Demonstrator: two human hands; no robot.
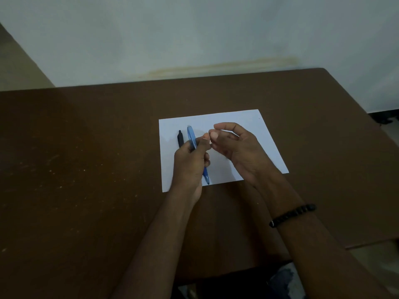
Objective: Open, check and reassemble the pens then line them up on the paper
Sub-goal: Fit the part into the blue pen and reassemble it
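Note:
A white sheet of paper (248, 126) lies on the brown table (86, 158). My left hand (190, 162) grips a blue pen (191, 137) around its middle, just above the paper. The pen's light blue end points away from me and its dark blue tip points toward me. A black pen (180, 139) lies on the paper just left of the blue one, its near end hidden behind my left hand. My right hand (237, 149) hovers beside the left thumb with loosely curled fingers. Nothing shows between them.
The table's far edge meets a pale wall (194, 39). Its right edge drops off near the paper's right side. A black bead bracelet (291, 215) sits on my right wrist. The table's near edge runs under my forearms.

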